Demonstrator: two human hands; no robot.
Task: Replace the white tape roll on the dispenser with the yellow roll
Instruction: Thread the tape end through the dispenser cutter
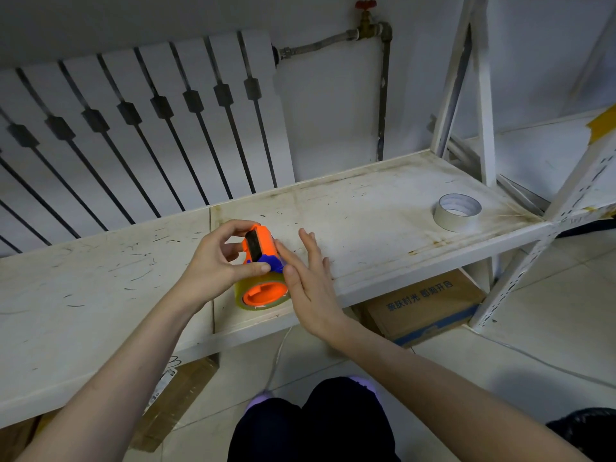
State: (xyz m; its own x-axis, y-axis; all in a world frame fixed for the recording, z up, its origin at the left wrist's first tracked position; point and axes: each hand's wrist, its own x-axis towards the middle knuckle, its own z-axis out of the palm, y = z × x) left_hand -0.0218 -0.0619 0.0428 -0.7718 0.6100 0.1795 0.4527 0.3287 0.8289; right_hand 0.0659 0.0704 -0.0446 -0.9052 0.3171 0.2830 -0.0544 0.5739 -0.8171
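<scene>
The orange and blue tape dispenser (261, 250) sits at the front of the white shelf (366, 208), with the yellow roll (243, 300) around its orange hub. My left hand (213, 261) grips the dispenser's top from the left, thumb and fingers curled round it. To the right of it, my right hand (308, 278) is flat with fingers spread, and its thumb and fingertips touch the dispenser's side. The white tape roll (457, 212) lies flat, alone, at the shelf's far right.
A white radiator (140, 128) and a pipe with a red valve (365, 5) line the wall behind. The shelf's metal uprights (480, 95) stand at the right. A cardboard box (426, 305) lies on the floor below. My knees (310, 425) are under the shelf's front edge.
</scene>
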